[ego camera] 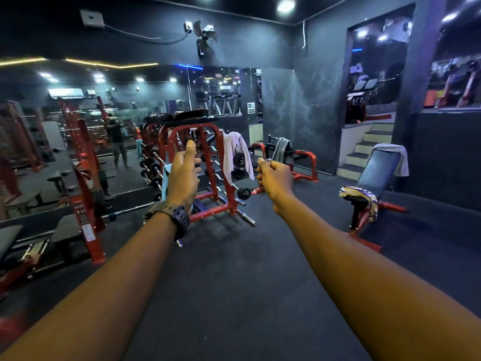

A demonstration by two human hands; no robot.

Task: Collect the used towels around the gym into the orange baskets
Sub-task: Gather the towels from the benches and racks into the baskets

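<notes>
My left hand (183, 175) is stretched forward with the thumb up and grips a light blue towel (165, 182) that hangs down behind the wrist. My right hand (274, 178) is curled into a fist, and I see nothing in it. Just beyond both hands a white striped towel (236, 155) is draped over the red barbell rack (208, 162). A grey towel (283, 148) hangs on a red machine farther back. On the incline bench (377, 173) at the right, a yellow and purple striped towel (360, 198) lies on the seat and a pale towel (394, 155) covers the top.
A mirror wall (78, 126) runs along the left, with a red power rack (86, 204) and a bench in front of it. Steps (364, 152) rise at the back right. Dark rubber floor (247, 269) stretches between me and the rack.
</notes>
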